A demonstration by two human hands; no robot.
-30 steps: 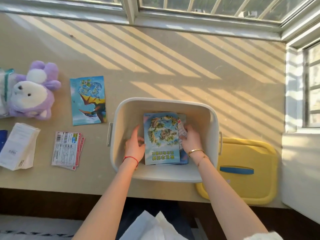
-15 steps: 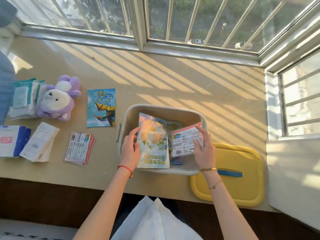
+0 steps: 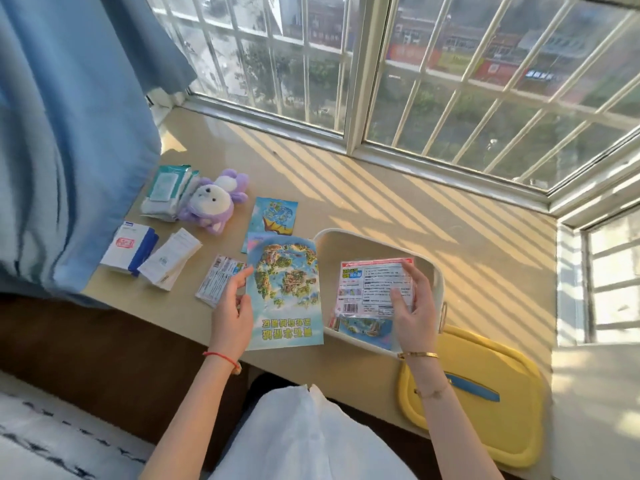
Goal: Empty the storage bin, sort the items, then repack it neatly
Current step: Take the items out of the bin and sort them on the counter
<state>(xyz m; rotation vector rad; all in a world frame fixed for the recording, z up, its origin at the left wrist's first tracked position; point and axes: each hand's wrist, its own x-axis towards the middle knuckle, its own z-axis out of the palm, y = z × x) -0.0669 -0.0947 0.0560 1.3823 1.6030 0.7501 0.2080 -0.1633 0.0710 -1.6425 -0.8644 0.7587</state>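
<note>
A: While the bin (image 3: 437,282) sits near the right end of the worktop (image 3: 398,216), what's out of it rn?

B: Two flat things. Left hand (image 3: 231,315) holds a big map booklet (image 3: 284,292) by its left edge, thumb on top, fingers underneath, just left of the bin. Right hand (image 3: 414,311) pinches a clear packet w/ printed label (image 3: 375,285) above the bin, fingers curled round its right side.

A: How'll they handle?

B: Prob light, thin, floppy. Booklet's glossy, could slide or bend, so support it flat by an edge. Packet's slick plastic; pinch a corner or side seam.

A: Anything left inside?

B: One more blue booklet (image 3: 365,328) at the near side, maybe more under it, can't tell.

A: Around it?

B: Yellow lid (image 3: 485,403) near right. To the left: dinosaur booklet (image 3: 275,216), card stack (image 3: 216,282), leaflets (image 3: 171,259), white-blue box (image 3: 130,249), plush toy (image 3: 213,202), wipes (image 3: 166,194). Blue curtain (image 3: 69,133) far left.
</note>
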